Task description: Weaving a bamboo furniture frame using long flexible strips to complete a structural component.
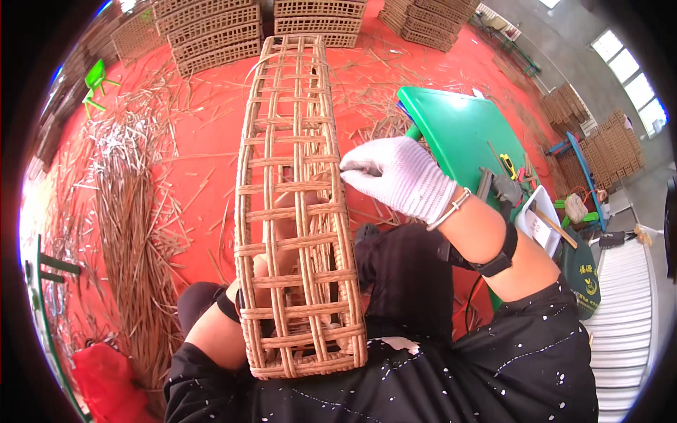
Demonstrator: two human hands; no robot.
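A long brown woven basket (289, 187) with an open lattice stands on end in front of me, its near end against my black shirt. My right hand (398, 173), in a white knitted glove, is at the basket's right edge, about halfway up. Thumb and fingers are pinched together there; whatever lies between them is too small to make out. Behind the lattice is my left hand (285, 229), seen only through the gaps. The strands hide most of its fingers, so its grip does not show.
Right of me stands a green table (462, 130) with a yellow-handled cutter (508, 165) and other tools. A white tray (539, 222) sits nearby. Long loose strands (130, 233) cover the red floor at left. Stacked woven baskets (211, 35) line the back. A green chair (95, 81) is far left.
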